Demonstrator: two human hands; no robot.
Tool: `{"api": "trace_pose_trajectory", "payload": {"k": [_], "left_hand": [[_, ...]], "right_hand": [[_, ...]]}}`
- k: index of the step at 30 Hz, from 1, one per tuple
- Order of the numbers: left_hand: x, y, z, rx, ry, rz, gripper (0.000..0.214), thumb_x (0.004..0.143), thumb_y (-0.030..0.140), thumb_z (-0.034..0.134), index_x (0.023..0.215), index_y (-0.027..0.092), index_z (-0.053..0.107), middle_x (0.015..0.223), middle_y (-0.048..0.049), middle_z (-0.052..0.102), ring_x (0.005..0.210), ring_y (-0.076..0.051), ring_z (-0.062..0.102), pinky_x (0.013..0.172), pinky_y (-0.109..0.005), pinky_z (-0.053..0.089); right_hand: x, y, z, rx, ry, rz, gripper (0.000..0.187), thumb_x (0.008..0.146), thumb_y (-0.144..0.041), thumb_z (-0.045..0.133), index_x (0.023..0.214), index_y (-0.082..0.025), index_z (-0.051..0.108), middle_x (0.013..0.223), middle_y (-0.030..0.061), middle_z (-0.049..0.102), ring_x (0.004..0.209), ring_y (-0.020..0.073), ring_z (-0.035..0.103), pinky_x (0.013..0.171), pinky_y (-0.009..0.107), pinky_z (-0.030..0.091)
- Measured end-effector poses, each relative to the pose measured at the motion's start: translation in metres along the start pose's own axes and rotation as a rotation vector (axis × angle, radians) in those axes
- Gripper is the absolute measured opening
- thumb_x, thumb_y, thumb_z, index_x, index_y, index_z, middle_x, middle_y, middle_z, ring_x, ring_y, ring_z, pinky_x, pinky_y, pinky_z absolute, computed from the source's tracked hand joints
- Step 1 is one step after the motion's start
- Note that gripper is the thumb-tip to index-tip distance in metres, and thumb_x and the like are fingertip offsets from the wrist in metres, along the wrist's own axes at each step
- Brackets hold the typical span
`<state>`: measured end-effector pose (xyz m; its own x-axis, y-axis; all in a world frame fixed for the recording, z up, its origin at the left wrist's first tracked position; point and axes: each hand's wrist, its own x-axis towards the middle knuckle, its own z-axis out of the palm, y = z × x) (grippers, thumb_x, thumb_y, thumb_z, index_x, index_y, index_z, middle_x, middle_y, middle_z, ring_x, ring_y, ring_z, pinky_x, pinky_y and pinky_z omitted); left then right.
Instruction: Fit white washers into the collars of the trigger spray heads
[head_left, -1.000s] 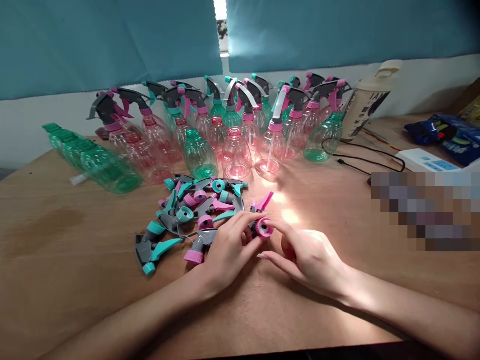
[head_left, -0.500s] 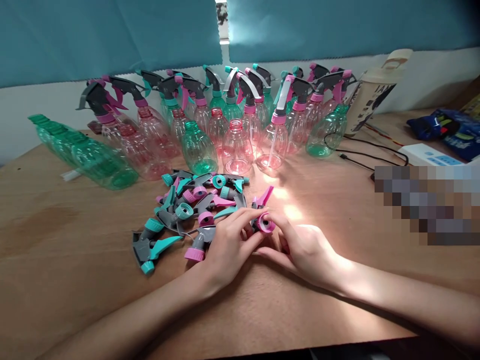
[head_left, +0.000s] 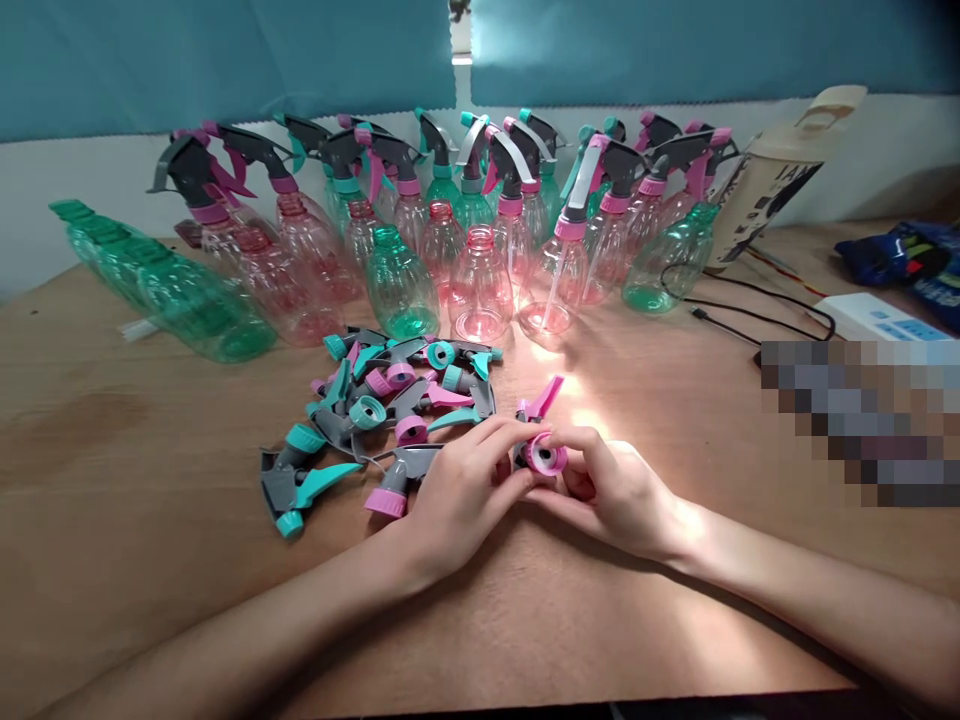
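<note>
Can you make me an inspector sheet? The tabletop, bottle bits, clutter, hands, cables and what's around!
Surface: brown tabletop, darker stain on the left.
Spray parts: pile of loose trigger heads in front of bottles; some bottles wear trigger heads, some stand open.
Clutter: cream tumbler, blue packet and white box at the right; a pixelated patch there can't be read.
Hands: left hand holds a pink-collared trigger head; right hand has fingers against it.
Cables: black cable in front of the tumbler, thin coloured wires nearby.
Surroundings: teal curtains with a gap, white wall below.
</note>
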<state>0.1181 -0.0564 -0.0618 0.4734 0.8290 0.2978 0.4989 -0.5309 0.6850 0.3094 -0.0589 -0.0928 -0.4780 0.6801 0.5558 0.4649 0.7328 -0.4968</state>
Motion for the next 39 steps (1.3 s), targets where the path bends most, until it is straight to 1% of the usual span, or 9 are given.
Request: {"api": "trace_pose_trajectory", "payload": {"k": [7, 14, 18, 22, 26, 30, 34, 37, 39], "left_hand": [[-0.001, -0.001, 0.000, 0.046, -0.036, 0.052, 0.030, 0.090, 0.014, 0.055, 0.119, 0.023, 0.057, 0.100, -0.0025, 0.064, 0.078, -0.015, 0.062, 0.072, -0.026, 0.050], [-0.001, 0.001, -0.001, 0.069, -0.058, 0.061, 0.031, 0.088, 0.011, 0.057, 0.118, 0.022, 0.057, 0.108, -0.0040, 0.063, 0.086, -0.016, 0.063, 0.070, -0.026, 0.049], [-0.001, 0.002, 0.000, 0.088, -0.057, 0.050, 0.030, 0.087, 0.008, 0.055, 0.115, 0.020, 0.057, 0.107, -0.0043, 0.063, 0.088, -0.018, 0.063, 0.072, -0.028, 0.050], [0.000, 0.003, 0.000, 0.098, -0.064, 0.045, 0.030, 0.087, 0.008, 0.056, 0.114, 0.021, 0.057, 0.108, -0.0038, 0.063, 0.090, -0.018, 0.063, 0.073, -0.028, 0.050], [0.001, 0.003, 0.000, 0.083, -0.053, 0.033, 0.028, 0.090, 0.012, 0.055, 0.115, 0.021, 0.054, 0.108, -0.0036, 0.063, 0.092, -0.018, 0.063, 0.074, -0.027, 0.050], [0.002, 0.003, -0.001, 0.102, -0.025, 0.023, 0.022, 0.091, 0.018, 0.055, 0.114, 0.021, 0.054, 0.107, -0.0043, 0.063, 0.091, -0.019, 0.062, 0.075, -0.028, 0.050], [0.002, 0.002, 0.000, 0.110, -0.026, 0.044, 0.020, 0.091, 0.019, 0.056, 0.111, 0.018, 0.054, 0.104, -0.0048, 0.062, 0.087, -0.018, 0.062, 0.072, -0.028, 0.049], [0.002, 0.002, 0.001, 0.105, -0.057, 0.076, 0.021, 0.090, 0.017, 0.057, 0.112, 0.018, 0.053, 0.104, -0.0048, 0.061, 0.091, -0.019, 0.062, 0.073, -0.028, 0.049], [0.001, 0.001, 0.000, 0.114, -0.068, 0.079, 0.025, 0.089, 0.013, 0.057, 0.113, 0.018, 0.053, 0.106, -0.0048, 0.061, 0.092, -0.019, 0.061, 0.074, -0.029, 0.049]], "right_hand": [[0.000, 0.001, -0.001, -0.023, 0.029, -0.028, 0.036, 0.091, -0.033, 0.058, 0.118, -0.019, 0.040, 0.051, -0.0127, 0.039, 0.038, 0.0059, 0.032, 0.039, 0.017, 0.029], [-0.001, 0.001, -0.002, 0.024, -0.028, -0.001, 0.034, 0.091, -0.033, 0.058, 0.116, -0.018, 0.039, 0.053, -0.0127, 0.036, 0.039, 0.0060, 0.031, 0.038, 0.017, 0.027], [0.002, 0.000, -0.004, -0.006, -0.045, -0.027, 0.027, 0.092, -0.033, 0.055, 0.113, -0.019, 0.045, 0.054, -0.0109, 0.041, 0.039, 0.0067, 0.034, 0.040, 0.018, 0.032], [0.005, -0.002, -0.006, -0.067, -0.053, -0.078, 0.014, 0.093, -0.029, 0.054, 0.103, -0.022, 0.048, 0.057, -0.0086, 0.050, 0.041, 0.0068, 0.040, 0.042, 0.019, 0.034], [0.007, -0.003, -0.005, -0.102, 0.012, -0.135, 0.007, 0.094, -0.027, 0.051, 0.099, -0.022, 0.050, 0.057, -0.0077, 0.052, 0.042, 0.0065, 0.042, 0.042, 0.019, 0.034], [0.005, -0.002, -0.001, -0.128, 0.095, -0.170, 0.016, 0.096, -0.031, 0.050, 0.104, -0.018, 0.053, 0.060, -0.0056, 0.053, 0.044, 0.0058, 0.042, 0.041, 0.018, 0.034], [0.003, -0.001, -0.002, -0.123, 0.055, -0.112, 0.021, 0.097, -0.034, 0.048, 0.106, -0.017, 0.056, 0.070, -0.0012, 0.055, 0.053, 0.0075, 0.048, 0.043, 0.017, 0.035], [0.006, -0.002, -0.008, -0.141, 0.006, -0.018, 0.026, 0.100, -0.030, 0.038, 0.098, -0.018, 0.060, 0.061, -0.0036, 0.046, 0.046, 0.0067, 0.039, 0.037, 0.018, 0.028], [0.010, -0.002, -0.014, -0.150, -0.023, 0.008, 0.028, 0.099, -0.029, 0.039, 0.091, -0.017, 0.063, 0.056, -0.0047, 0.040, 0.042, 0.0068, 0.033, 0.036, 0.020, 0.025]]}}
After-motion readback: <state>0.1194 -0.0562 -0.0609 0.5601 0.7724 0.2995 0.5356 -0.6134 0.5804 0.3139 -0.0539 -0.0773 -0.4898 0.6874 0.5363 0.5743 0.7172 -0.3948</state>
